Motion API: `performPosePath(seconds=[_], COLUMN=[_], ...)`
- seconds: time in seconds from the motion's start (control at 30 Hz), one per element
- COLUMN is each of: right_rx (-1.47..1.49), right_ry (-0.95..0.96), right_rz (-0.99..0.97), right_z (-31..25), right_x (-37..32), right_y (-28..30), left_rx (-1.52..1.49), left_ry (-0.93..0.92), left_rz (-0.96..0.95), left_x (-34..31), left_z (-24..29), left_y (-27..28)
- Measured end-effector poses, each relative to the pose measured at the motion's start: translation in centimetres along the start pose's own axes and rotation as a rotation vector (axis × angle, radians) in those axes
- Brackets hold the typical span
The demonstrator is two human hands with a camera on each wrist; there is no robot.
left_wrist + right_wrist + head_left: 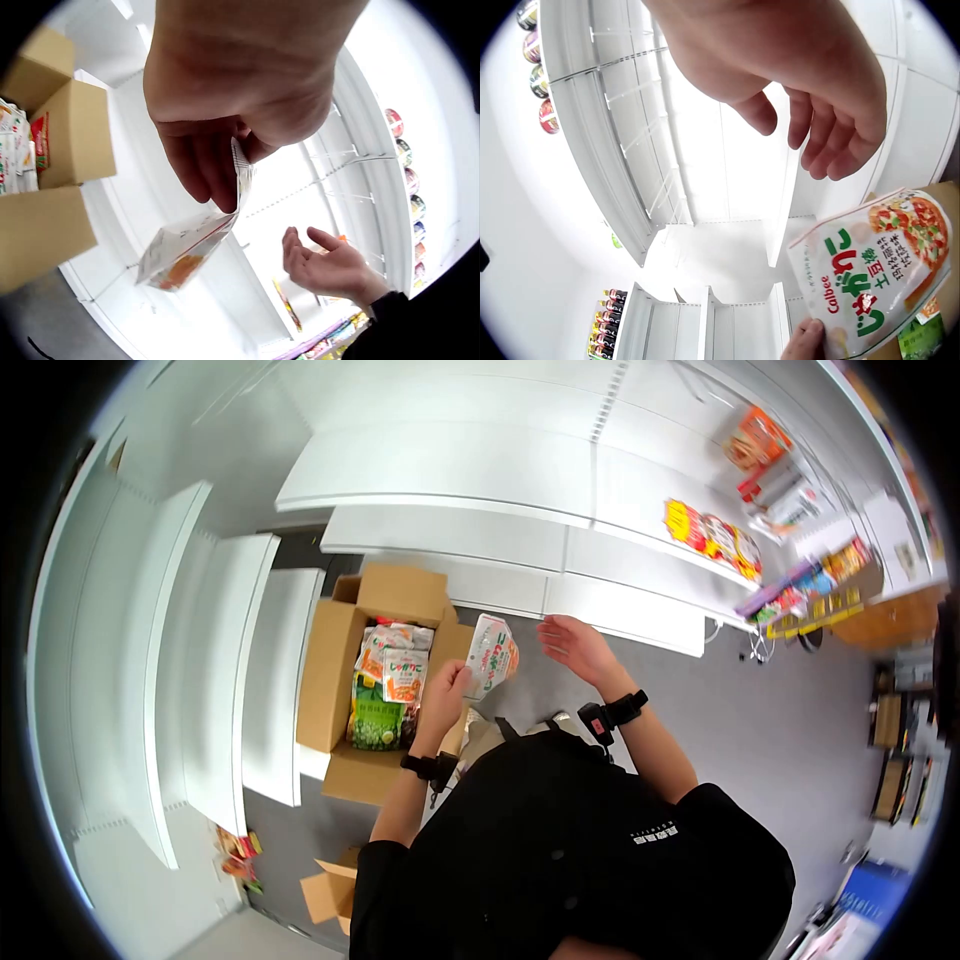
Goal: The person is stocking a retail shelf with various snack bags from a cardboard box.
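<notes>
My left hand [441,705] pinches a white Calbee snack bag [490,657] by its edge, thumb on the near face. Pizza is pictured on the bag [874,270] in the right wrist view, beside Japanese lettering. My right hand [579,650] is in the air to the right of the bag, its fingers relaxed and holding nothing. Left of my left hand stands an open cardboard box [325,675] with its flaps spread. Similar white snack bags [403,675] lie in it, along with a green bag [376,722].
White shelving [450,465] runs in front and along the left. Red and yellow snack packs [712,538] stand on a shelf at the right, with more packs [820,585] further right. A second cardboard box [328,892] is on the grey floor [690,710] behind.
</notes>
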State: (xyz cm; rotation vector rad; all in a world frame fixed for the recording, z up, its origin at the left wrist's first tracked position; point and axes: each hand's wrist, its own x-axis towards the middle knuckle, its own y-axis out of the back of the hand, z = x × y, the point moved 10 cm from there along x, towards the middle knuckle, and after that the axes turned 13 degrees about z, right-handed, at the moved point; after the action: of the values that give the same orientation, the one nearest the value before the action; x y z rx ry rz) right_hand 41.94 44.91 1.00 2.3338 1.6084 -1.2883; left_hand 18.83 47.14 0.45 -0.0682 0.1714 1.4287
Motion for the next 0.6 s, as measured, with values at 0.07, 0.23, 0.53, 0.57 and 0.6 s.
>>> performPosePath(seconds=[0.07,0.23,0.53,0.57,0.6], right_rx=[-0.078,-0.338,-0.356,-0.329,-0.299], right_ry=[0.131,0.519,0.538,0.566,0.584], right_rz=[0.004,0.087,0.162,0.18,0.201], right_z=[-3.3,-10.4,-15.4,-16.1,-16.5], right_x=[-1.9,-6.5,-12.2,-12.4,-12.7], right_y=[1.6,7.0,19.2,20.0,20.9], left_rx=[-0.004,0.073,0.036,0.04,0.046], left_ry=[-0.043,-0.118,-0.064,-0.086,-0.098], left_rz=[-0.093,-0.315,-0.503,-0.518,-0.534], left_x=[0.2,-0.9,-2.5,-2.3,-2.3], left_z=[3.1,9.6,12.4,12.8,13.0], left_y=[-4.5,-15.4,-29.9,-30.9,-31.9])
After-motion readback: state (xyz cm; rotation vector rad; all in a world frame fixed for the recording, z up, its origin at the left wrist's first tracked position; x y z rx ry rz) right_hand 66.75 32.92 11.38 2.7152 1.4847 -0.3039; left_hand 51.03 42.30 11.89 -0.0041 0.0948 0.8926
